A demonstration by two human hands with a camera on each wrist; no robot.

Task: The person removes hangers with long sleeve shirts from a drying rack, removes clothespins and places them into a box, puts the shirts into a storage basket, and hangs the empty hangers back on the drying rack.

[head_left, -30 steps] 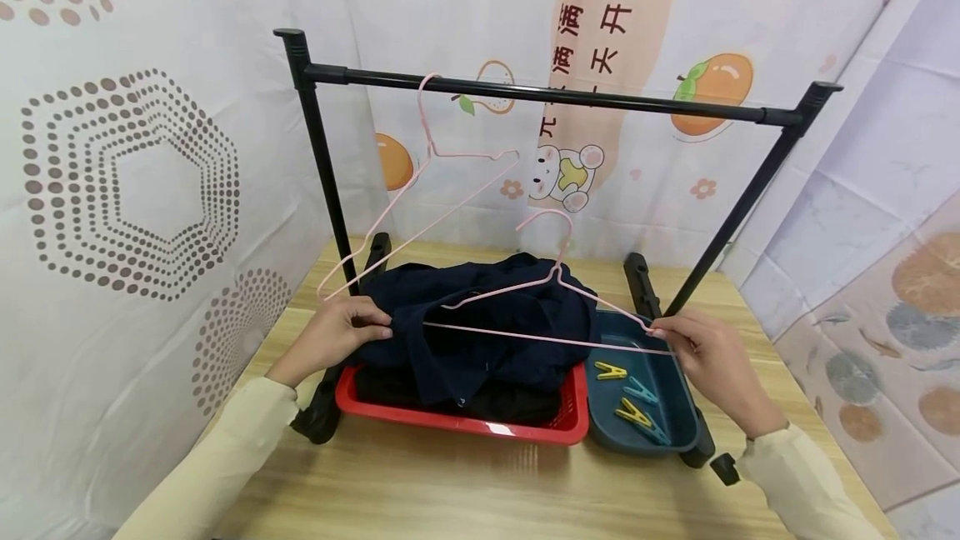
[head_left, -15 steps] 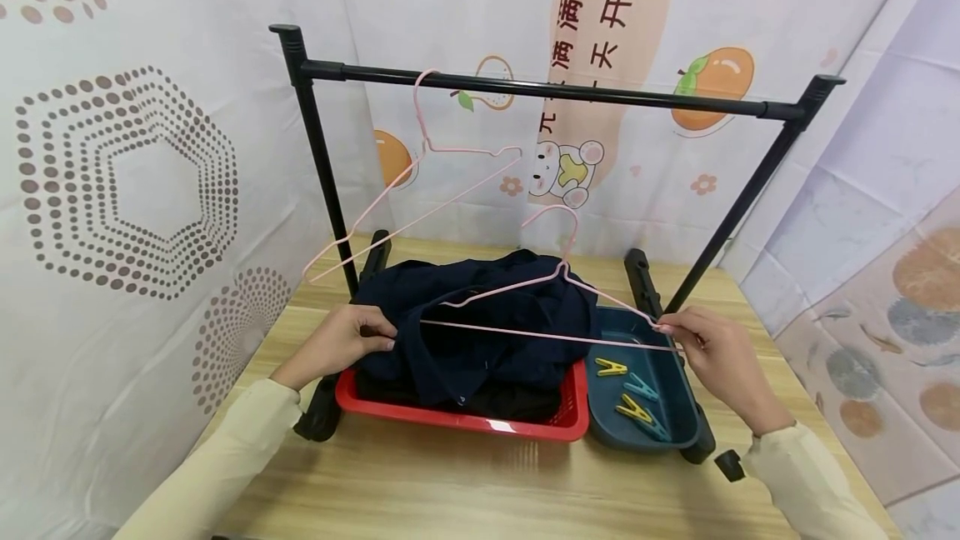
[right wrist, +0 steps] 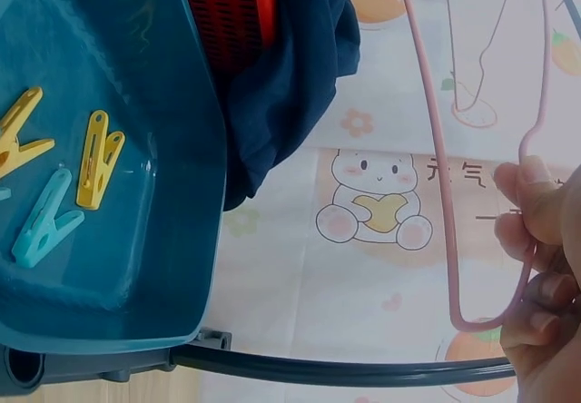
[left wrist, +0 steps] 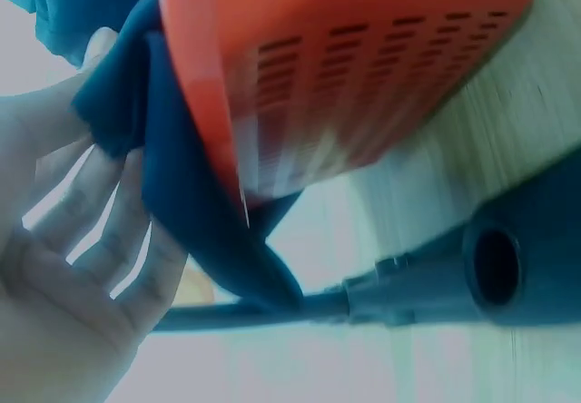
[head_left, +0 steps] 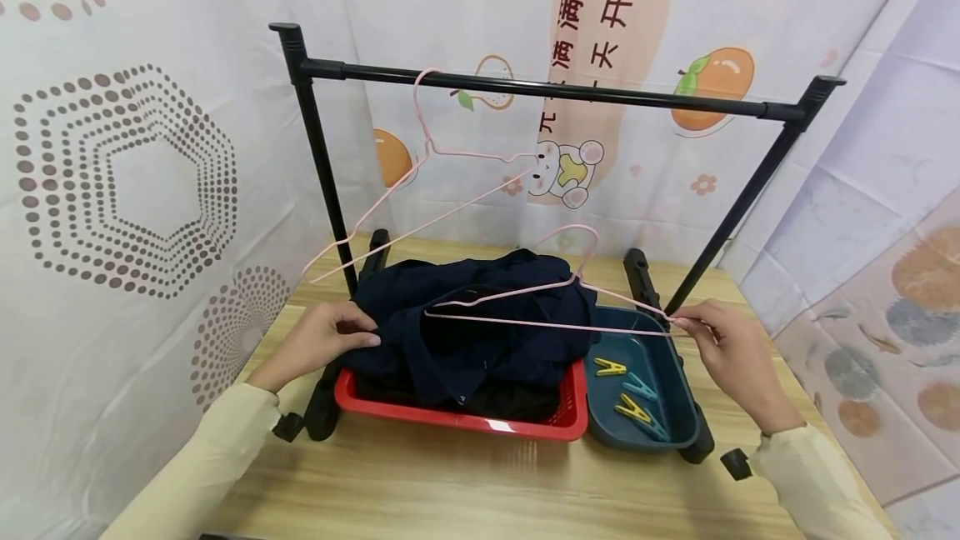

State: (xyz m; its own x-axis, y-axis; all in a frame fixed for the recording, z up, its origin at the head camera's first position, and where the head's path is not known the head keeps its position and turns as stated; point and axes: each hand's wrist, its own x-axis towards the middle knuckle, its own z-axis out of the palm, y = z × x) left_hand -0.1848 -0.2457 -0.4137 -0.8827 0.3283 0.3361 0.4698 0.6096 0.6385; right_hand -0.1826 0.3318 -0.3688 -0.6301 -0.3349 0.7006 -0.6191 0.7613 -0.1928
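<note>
My left hand (head_left: 322,342) pinches the left edge of a navy collared shirt (head_left: 517,357), which lies heaped in a red basket (head_left: 450,421). In the left wrist view, shirt fabric (left wrist: 195,185) hangs over the basket's side by the fingers. My right hand (head_left: 731,357) holds a pink hanger (head_left: 517,322) by its right end, hook upward. The hanger's left end is at the shirt's collar opening; I cannot tell how far inside it reaches. A second pink hanger (head_left: 480,208) hangs from the black rack's bar (head_left: 600,96).
Right of the basket sits a dark blue tray (head_left: 600,432) with yellow and teal clothespins (head_left: 633,408). The rack's black feet (head_left: 322,411) stand on the wooden table (head_left: 450,490) at both sides. Black cloth (head_left: 517,402) lies under the shirt.
The held hanger has shifted right, its lower bar raised at the right end. My left hand has moved slightly left. The hanging hanger has turned a little on the bar.
</note>
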